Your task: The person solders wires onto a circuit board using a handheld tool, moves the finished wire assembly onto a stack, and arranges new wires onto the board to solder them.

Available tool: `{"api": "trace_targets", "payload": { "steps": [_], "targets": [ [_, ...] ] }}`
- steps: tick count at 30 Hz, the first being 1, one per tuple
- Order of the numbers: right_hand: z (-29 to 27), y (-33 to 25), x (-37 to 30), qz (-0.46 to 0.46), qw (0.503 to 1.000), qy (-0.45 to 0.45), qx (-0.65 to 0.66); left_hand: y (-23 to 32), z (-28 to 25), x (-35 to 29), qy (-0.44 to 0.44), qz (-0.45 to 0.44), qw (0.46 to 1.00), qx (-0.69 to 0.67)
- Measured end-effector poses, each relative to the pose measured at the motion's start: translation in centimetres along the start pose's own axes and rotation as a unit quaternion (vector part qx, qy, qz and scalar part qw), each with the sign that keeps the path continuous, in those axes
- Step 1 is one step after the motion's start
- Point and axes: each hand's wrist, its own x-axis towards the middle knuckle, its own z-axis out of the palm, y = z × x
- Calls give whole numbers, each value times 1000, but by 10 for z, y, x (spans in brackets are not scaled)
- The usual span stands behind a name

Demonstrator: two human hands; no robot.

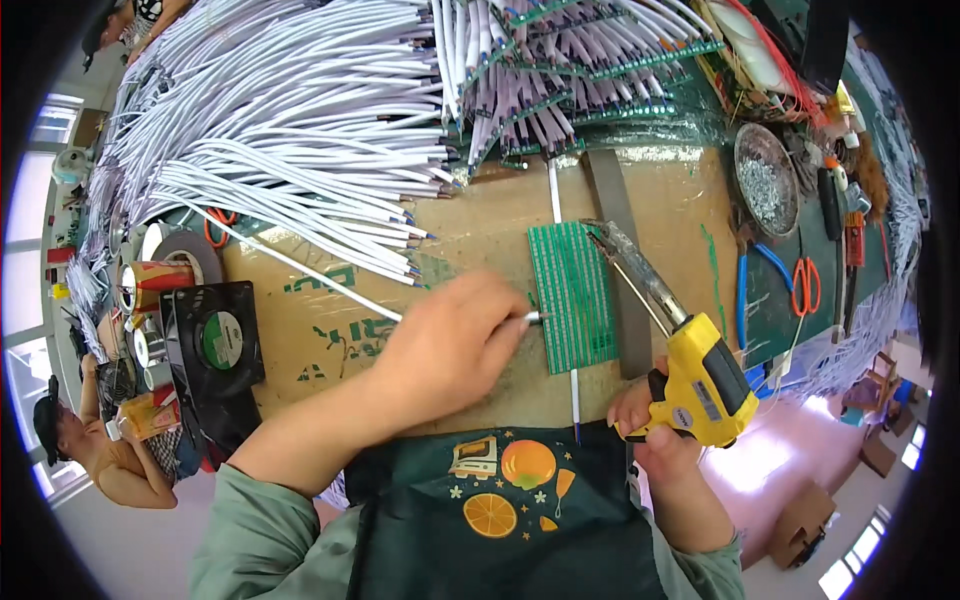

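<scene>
holding white cable in left hand, metal bits in round dish

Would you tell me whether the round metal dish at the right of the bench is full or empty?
Partly filled: the round metal dish holds a pile of small silvery bits on its bottom, while its rim and upper wall show bare. What the bits are cannot be told.

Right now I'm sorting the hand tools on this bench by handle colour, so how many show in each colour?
Yellow: 1, the soldering gun in the right hand
Orange: 2, scissors at right, scissors under the white cables
Blue: 1, pliers
Total: 4
The left hand holds a white wire, not a tool.
</scene>
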Motion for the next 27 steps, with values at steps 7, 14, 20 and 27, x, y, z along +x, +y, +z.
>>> {"api": "trace_targets", "payload": {
  "steps": [7, 14, 20, 27],
  "targets": [
    [-8, 9, -45, 25, 999, -32, -37, 15, 21, -36, 20, -21, 1000, -4],
    [-34, 9, -76, 7, 977, -67, -203, 21, 34, -47, 36, -33, 998, 50],
    [-47, 21, -92, 1, 979, -62, -193, 21, 40, -48, 54, -34, 995, 72],
    [-58, 27, -112, 18, 993, -38, -113, 24, 43, -48, 63, -14, 994, 91]
  ]
}}
